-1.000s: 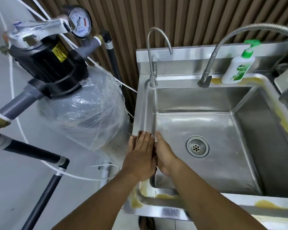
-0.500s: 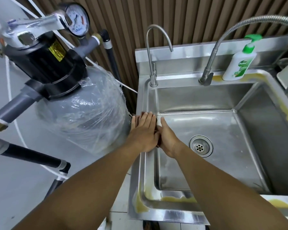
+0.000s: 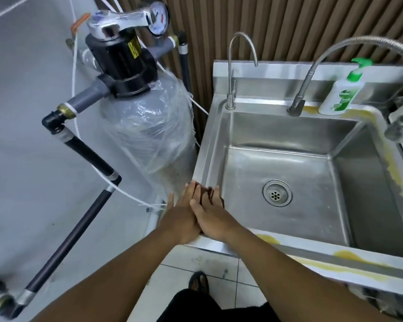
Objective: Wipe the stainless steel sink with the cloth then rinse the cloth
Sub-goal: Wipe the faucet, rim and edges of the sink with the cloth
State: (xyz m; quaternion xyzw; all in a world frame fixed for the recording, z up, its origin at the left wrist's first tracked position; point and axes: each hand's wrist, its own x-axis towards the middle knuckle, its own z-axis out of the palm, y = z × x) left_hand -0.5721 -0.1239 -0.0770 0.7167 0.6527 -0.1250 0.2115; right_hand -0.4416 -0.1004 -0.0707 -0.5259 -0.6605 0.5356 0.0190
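Both hands lie flat at the sink's front left corner, fingers (image 3: 197, 194) straight and pressed side by side, the right hand (image 3: 215, 218) overlapping the left hand (image 3: 180, 218). Whether a cloth sits under them cannot be told; only a dark patch shows beneath the fingertips. The stainless steel sink (image 3: 286, 140) looks dull and streaked, with yellow stains along its rim and a round drain (image 3: 277, 193) near the hands. A plastic-wrapped tank (image 3: 149, 135) stands just left. A thin faucet (image 3: 233, 73), a flexible hose faucet (image 3: 312, 73) and a soap bottle (image 3: 342, 94) stand at the back.
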